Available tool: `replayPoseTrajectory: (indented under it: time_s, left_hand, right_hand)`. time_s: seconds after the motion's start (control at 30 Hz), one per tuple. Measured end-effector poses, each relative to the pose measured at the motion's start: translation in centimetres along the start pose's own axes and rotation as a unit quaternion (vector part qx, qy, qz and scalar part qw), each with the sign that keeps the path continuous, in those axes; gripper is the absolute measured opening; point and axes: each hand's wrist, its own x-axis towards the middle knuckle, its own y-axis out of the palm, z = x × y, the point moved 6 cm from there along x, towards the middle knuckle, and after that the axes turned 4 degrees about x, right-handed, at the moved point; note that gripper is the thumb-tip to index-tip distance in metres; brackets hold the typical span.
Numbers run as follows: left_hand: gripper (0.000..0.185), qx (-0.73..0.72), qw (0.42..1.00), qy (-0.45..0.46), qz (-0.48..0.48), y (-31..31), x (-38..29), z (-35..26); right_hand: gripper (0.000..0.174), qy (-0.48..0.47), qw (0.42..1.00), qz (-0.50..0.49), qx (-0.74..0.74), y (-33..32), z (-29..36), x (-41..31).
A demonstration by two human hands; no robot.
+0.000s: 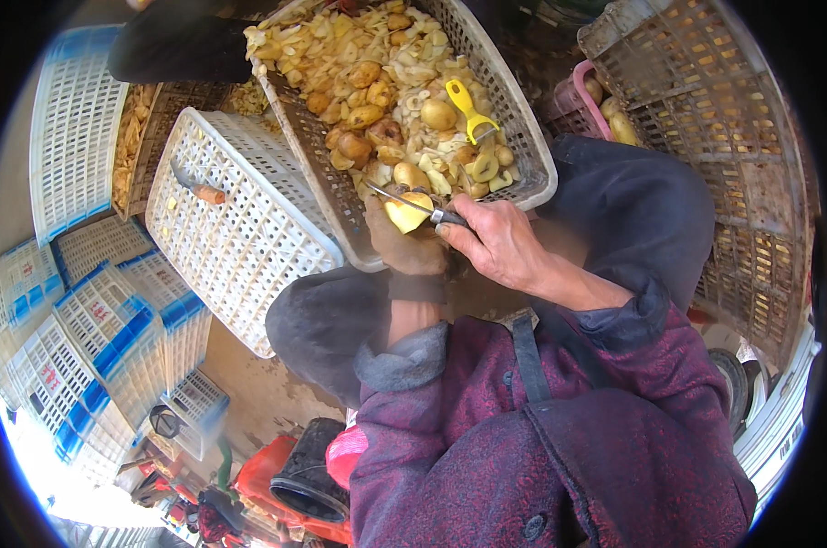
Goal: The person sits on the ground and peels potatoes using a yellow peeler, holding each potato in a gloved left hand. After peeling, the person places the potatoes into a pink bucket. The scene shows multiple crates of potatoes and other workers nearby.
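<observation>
My left hand (408, 248), in a brown work glove, grips a yellow-fleshed potato (409, 212) with a cut face showing. A knife (449, 217) with a dark handle is held in my right hand (501, 241), which is bare. Its thin blade lies across the potato, the tip pointing up and left. Both hands are at the near edge of a plastic crate (523, 130) filled with potato peelings (331, 41) and several whole potatoes. A yellow peeler (469, 113) rests on the heap beside a round potato (439, 114).
Left of the crate stands an upturned white crate (242, 219), with a wooden-handled curved knife (198, 185) on top. Stacked white-and-blue crates (105, 308) fill the far left. At right are a tall dirty crate (735, 157) and a pink basket (584, 96) of potatoes. A black bucket (311, 472) lies behind.
</observation>
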Motion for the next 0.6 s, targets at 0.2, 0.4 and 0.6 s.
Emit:
replayPoseTrajectory:
  time_s: [0.2,0.4,0.6]
  left_hand:
    - [0.034,0.076,0.997,0.029,-0.017,0.0,0.0,-0.6]
    - [0.034,-0.030,0.992,-0.106,-0.064,0.6,-0.5,0.9]
    - [0.041,-0.035,0.998,-0.061,0.002,1.2,-0.1,0.2]
  right_hand:
    - [0.026,-0.051,0.997,-0.019,-0.064,0.1,0.4,-0.6]
    - [0.022,-0.019,0.984,-0.016,-0.178,0.2,-0.4,0.3]
    - [0.023,0.015,0.998,-0.046,-0.035,-0.7,-2.0,1.3]
